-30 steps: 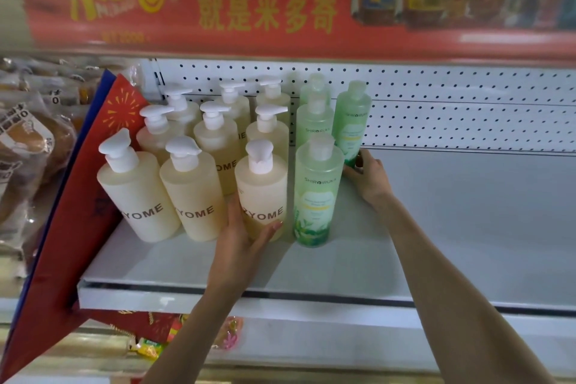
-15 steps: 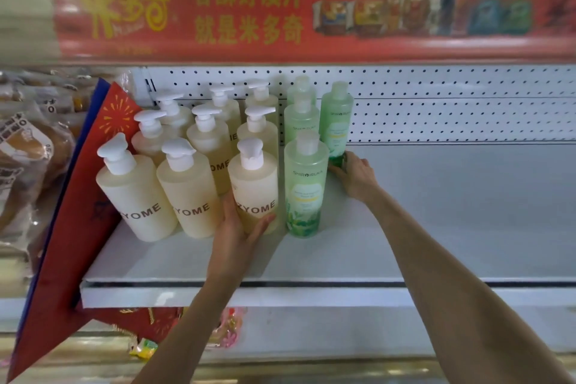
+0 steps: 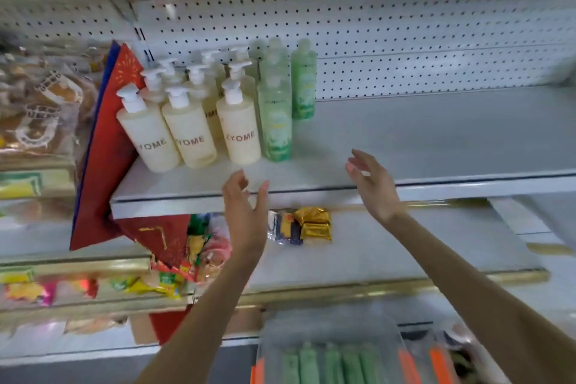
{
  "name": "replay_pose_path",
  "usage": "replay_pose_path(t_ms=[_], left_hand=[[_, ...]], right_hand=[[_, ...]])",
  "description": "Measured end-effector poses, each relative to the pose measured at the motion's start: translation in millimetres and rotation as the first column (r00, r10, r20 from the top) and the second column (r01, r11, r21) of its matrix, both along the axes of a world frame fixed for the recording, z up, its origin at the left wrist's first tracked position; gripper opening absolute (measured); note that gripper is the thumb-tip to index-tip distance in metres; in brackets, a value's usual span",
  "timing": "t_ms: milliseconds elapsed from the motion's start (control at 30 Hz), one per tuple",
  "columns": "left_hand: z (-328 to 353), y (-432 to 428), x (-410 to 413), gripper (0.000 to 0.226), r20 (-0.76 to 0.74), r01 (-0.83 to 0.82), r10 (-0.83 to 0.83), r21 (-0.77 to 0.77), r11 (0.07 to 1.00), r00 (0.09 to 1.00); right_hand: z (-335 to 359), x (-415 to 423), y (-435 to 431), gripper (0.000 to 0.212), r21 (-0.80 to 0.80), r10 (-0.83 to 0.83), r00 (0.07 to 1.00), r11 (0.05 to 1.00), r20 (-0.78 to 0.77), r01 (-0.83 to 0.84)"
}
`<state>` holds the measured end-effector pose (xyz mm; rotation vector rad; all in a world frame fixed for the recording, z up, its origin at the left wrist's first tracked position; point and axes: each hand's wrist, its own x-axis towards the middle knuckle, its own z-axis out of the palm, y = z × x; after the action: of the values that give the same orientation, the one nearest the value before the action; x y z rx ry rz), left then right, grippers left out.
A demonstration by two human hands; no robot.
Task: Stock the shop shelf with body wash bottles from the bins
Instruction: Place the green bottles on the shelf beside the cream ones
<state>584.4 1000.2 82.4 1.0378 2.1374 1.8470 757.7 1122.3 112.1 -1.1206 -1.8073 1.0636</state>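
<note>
I held my left hand (image 3: 246,209) and right hand (image 3: 374,187) raised just in front of the shelf's (image 3: 405,140) front edge, fingers loosely spread, gripping and touching nothing. The cream pump bottles (image 3: 238,131) stood upright in rows at the shelf's left end, the green body wash bottles (image 3: 276,121) lined up just beside them toward the shelf's middle. Well below the shelf, a blurred bin (image 3: 330,362) held more green bottles.

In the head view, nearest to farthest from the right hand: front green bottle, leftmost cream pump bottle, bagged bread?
1. front green bottle, left of the right hand
2. leftmost cream pump bottle, left end of shelf
3. bagged bread, far left
</note>
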Motion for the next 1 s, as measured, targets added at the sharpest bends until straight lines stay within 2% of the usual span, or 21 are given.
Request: replay_pose_path(t_ms=[67, 133, 200, 267, 333, 433, 467, 533, 600, 667, 767, 833, 900, 1000], left_hand=[[-16.5, -13.0, 32.2, 0.033, -0.010, 0.037, -0.037, 0.044, 0.998, 0.999], [-44.5, -31.2, 62.2, 0.027, -0.019, 0.087, -0.087, 0.011, 0.996, 0.996], [-83.5, -55.9, 89.8, 0.028, -0.015, 0.158, -0.160, -0.071, 0.985, 0.987], [-128.3, -84.4, 109.5, 0.029, -0.001, 0.211, -0.215, -0.189, 0.959, 0.977], [-171.5, -116.2, 121.6, 0.029, 0.036, 0.244, -0.246, -0.341, 0.908, 0.968], [-231.1, -160.4, 126.8, 0.028, 0.204, 0.304, -0.228, -0.533, 0.789, 0.952], [-249.6, -172.3, 125.5, 0.029, 0.239, 0.305, -0.201, -0.572, 0.761, 0.950], [-283.2, -189.8, 122.2, 0.034, 0.316, 0.310, -0.132, -0.622, 0.719, 0.940], [-310.4, -197.8, 119.3, 0.038, 0.353, 0.306, -0.074, -0.666, 0.680, 0.933], [-337.1, -201.5, 117.3, 0.033, 0.374, 0.298, -0.015, -0.713, 0.635, 0.927], [-365.8, -197.5, 115.4, 0.054, 0.405, 0.299, 0.031, -0.722, 0.624, 0.914], [-389.3, -189.8, 114.8, 0.057, 0.423, 0.325, 0.019, -0.723, 0.609, 0.906], [-408.2, -180.5, 113.0, 0.045, 0.432, 0.364, -0.018, -0.737, 0.570, 0.902], [-437.0, -156.5, 104.3, 0.047, 0.426, 0.413, -0.107, -0.734, 0.539, 0.898]], right_hand=[[-13.7, 18.2, -28.2, 0.030, 0.019, 0.029, 0.998, 0.999, -0.062, -0.028], [-39.7, 36.5, -53.2, 0.025, 0.009, 0.067, 0.994, 0.998, -0.084, -0.067], [-78.5, 54.5, -74.0, 0.024, -0.084, 0.083, 0.996, 0.993, -0.044, -0.087], [-134.2, 73.7, -94.1, 0.020, -0.264, 0.082, 0.997, 0.961, -0.001, -0.079], [-192.8, 95.5, -115.8, 0.016, -0.482, 0.050, 0.999, 0.876, 0.022, -0.033], [-260.7, 120.9, -154.7, 0.007, -0.722, 0.025, 0.995, 0.690, 0.092, 0.050], [-278.2, 125.3, -168.2, 0.004, -0.783, 0.026, 0.993, 0.618, 0.118, 0.076], [-306.1, 129.6, -190.0, 0.013, -0.862, 0.017, 0.987, 0.489, 0.160, 0.131], [-333.8, 129.6, -205.2, 0.010, -0.917, 0.013, 0.985, 0.367, 0.175, 0.158], [-364.9, 128.1, -219.6, 0.029, -0.951, -0.026, 0.989, 0.269, 0.148, 0.150], [-390.2, 115.0, -234.8, 0.020, -0.983, -0.075, 0.992, 0.145, 0.104, 0.114], [-420.2, 101.3, -239.5, 0.023, -0.991, -0.117, 0.986, 0.042, 0.123, 0.128], [-446.2, 88.0, -242.3, 0.033, -0.988, -0.128, 0.979, -0.007, 0.155, 0.156], [-476.6, 70.0, -243.3, 0.055, -0.981, -0.155, 0.970, -0.069, 0.190, 0.181]])
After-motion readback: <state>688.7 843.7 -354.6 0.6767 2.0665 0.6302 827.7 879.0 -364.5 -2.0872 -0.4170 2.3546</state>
